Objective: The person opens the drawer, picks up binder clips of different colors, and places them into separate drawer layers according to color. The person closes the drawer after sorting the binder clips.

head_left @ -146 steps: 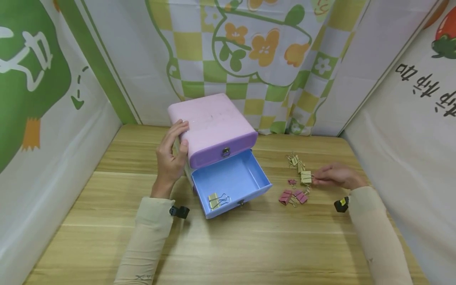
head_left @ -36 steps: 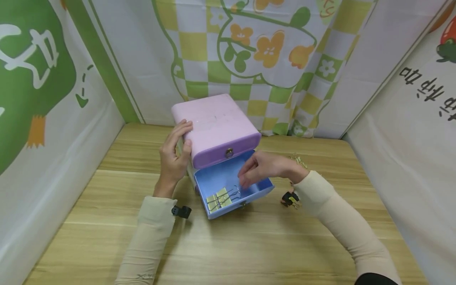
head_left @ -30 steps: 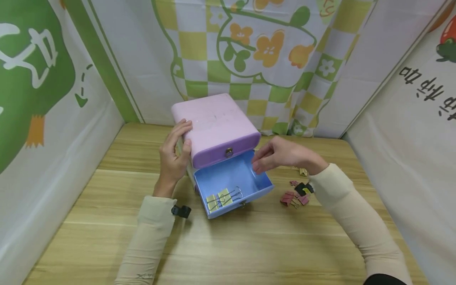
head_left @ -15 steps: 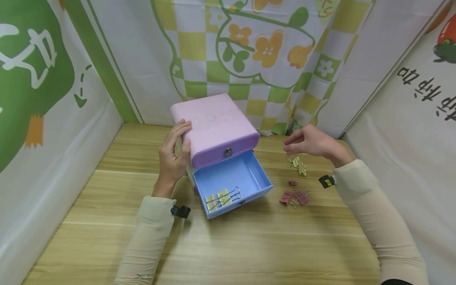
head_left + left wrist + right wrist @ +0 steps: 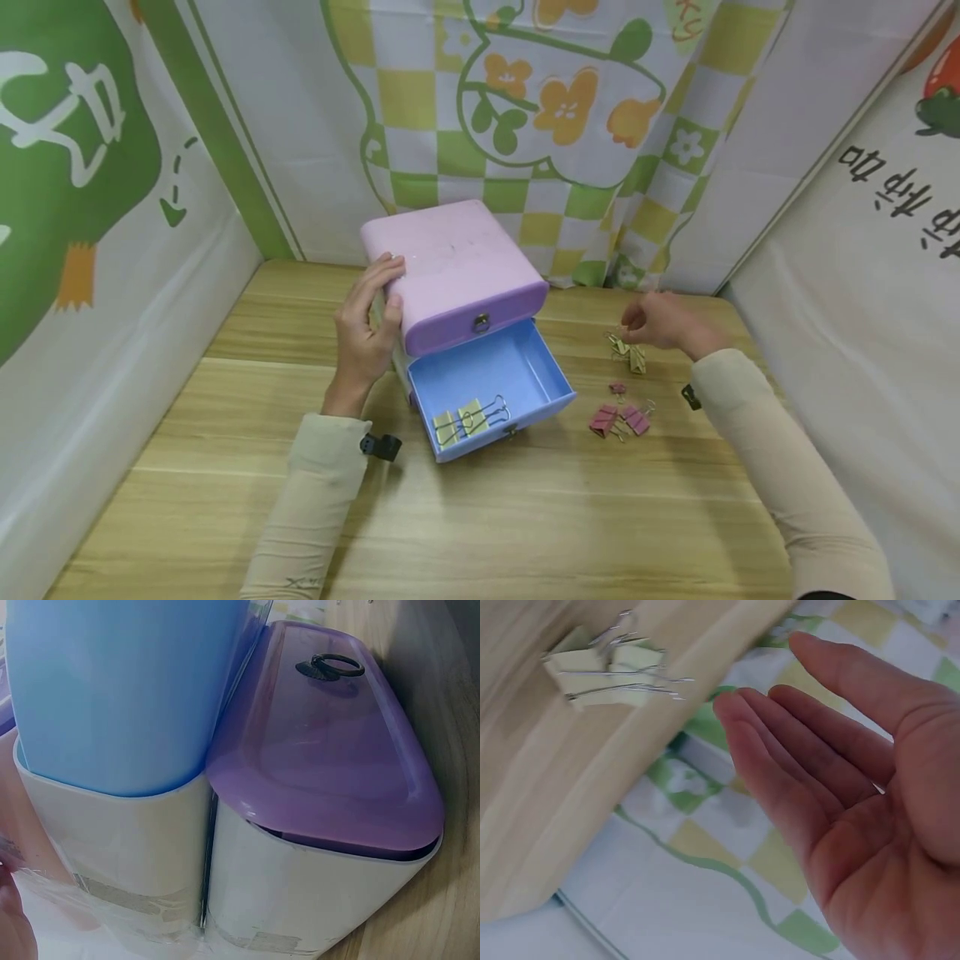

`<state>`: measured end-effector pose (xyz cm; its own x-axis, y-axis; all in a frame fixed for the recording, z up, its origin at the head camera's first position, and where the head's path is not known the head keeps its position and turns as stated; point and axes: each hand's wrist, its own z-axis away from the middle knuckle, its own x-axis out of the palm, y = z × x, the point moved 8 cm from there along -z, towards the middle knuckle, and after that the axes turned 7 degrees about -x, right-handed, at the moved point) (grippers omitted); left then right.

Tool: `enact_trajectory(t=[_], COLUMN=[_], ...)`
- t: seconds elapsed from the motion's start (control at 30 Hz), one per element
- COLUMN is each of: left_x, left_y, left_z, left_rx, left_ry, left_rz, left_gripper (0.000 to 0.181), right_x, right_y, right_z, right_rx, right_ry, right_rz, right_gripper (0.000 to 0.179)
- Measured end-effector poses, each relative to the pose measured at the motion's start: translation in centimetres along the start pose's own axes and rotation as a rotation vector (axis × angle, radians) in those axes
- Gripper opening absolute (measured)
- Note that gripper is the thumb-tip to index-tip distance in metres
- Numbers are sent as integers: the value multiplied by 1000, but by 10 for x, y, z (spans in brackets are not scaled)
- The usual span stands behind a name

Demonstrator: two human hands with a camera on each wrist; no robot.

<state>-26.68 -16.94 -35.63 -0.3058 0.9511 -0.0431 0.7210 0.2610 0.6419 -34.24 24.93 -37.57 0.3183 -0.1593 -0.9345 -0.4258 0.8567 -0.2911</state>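
Spread over the left top edge of a pink drawer box (image 5: 457, 250), my left hand (image 5: 366, 337) rests with its thumb against the side. A blue drawer (image 5: 498, 362) is pulled out of the box and holds two yellow binder clips (image 5: 473, 417). My right hand (image 5: 667, 323) reaches to the yellow binder clips (image 5: 637, 360) on the table at the right. In the right wrist view its thumb and fingers are apart, nothing between them, with yellow clips (image 5: 636, 671) beyond the fingertips. Three dark pink binder clips (image 5: 602, 421) lie nearer the front.
The box stands on a wooden table (image 5: 480, 533). Below the blue drawer, a purple drawer (image 5: 330, 735) with a ring pull shows in the left wrist view. A checked curtain (image 5: 465, 158) hangs behind the table, and printed sheets flank both sides.
A second yellow binder clip now lies in the blue drawer. My right hand let it go there and moved back right to the yellow clips. My left hand stays on the box.
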Motion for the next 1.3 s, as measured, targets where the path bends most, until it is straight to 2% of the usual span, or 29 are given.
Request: enact_trajectory(t=[0.17, 0.37, 0.53, 0.6, 0.63, 0.7, 0.73, 0.8, 0.93, 1.07, 1.13, 1.2, 1.3], left_x=[0, 0, 0, 0, 0, -1, -1, -1, -1, 0, 0, -1, -1], left_y=[0, -1, -1, -1, -1, -1, -1, -1, -1, -1, -1, -1, -1], left_z=[0, 0, 1, 1, 1, 1, 1, 1, 0, 0, 0, 0, 0], left_rx=[0, 1, 4, 6, 6, 5, 5, 5, 6, 4, 3, 3, 3], left_ry=[-3, -2, -6, -7, -8, -9, -9, -9, -11, -11, -12, -12, -14], left_rz=[-4, -9, -9, -8, -9, -11, -11, -12, -9, -5, -4, -3, -2], left_gripper=[42, 42, 41, 41, 41, 41, 41, 42, 42, 41, 41, 41, 41], right_x=[11, 19, 28, 32, 34, 38, 40, 42, 43, 47, 48, 48, 49], right_y=[8, 17, 24, 24, 25, 24, 24, 23, 23, 27, 31, 36, 41], right_z=[-8, -16, -20, -21, -22, -24, -25, -25, -24, -25, -24, -23, -20], right_rx=[-13, -14, 13, 16, 18, 16, 21, 35, 87, 130, 166, 198, 218], right_ry=[-15, -34, -70, -87, -93, -112, -118, -130, -155, -218, -251, -282, -333], right_rz=[48, 156, 163, 169, 170, 180, 181, 190, 185, 139, 111, 72, 1], right_gripper=[37, 23, 20, 8, 9, 27, 30, 28, 18, 47, 53, 47, 28])
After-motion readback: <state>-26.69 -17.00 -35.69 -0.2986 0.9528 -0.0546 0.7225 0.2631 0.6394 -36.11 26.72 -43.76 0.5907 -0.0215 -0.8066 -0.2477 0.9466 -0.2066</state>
